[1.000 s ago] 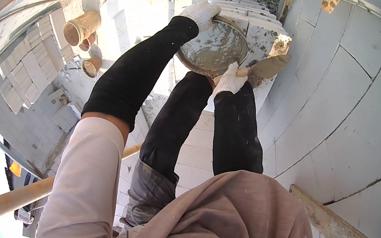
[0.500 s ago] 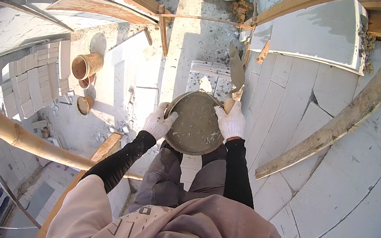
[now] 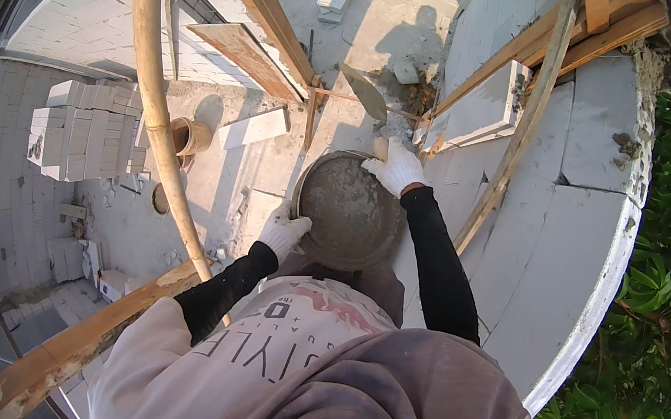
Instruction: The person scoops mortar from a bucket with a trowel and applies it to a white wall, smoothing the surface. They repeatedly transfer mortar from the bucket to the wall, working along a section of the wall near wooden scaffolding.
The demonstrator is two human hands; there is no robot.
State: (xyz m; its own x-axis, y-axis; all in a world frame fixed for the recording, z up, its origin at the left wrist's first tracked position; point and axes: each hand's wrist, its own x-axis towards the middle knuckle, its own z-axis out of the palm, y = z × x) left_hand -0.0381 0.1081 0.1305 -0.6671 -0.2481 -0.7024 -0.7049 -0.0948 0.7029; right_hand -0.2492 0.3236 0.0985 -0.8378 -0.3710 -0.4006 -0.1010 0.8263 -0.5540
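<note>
A round bucket (image 3: 352, 212) of wet grey mortar is in front of my body, its mouth facing up at me. My left hand (image 3: 283, 229), in a white knit glove, grips the bucket's left rim, thumb over the edge. My gloved right hand (image 3: 397, 169) is closed at the far right rim, with the wooden handle of a trowel (image 3: 364, 93) in its grasp. The trowel's leaf-shaped blade, smeared with mortar, points away and to the left beyond the bucket. The fingers under the rim are hidden.
Pale block walls stand to the right, with a long timber (image 3: 515, 141) slanting across. A bamboo pole (image 3: 160, 107) and a wooden beam (image 3: 83, 336) cross my left. Stacked blocks (image 3: 88, 140) and a brown bucket (image 3: 192, 137) stand lower left. Green foliage (image 3: 657, 287) lies beyond the wall.
My view has swung, bringing the foliage in at right. The trowel blade now points to the far left rather than straight away. Both hands still hold the bucket, my right hand further from my body.
</note>
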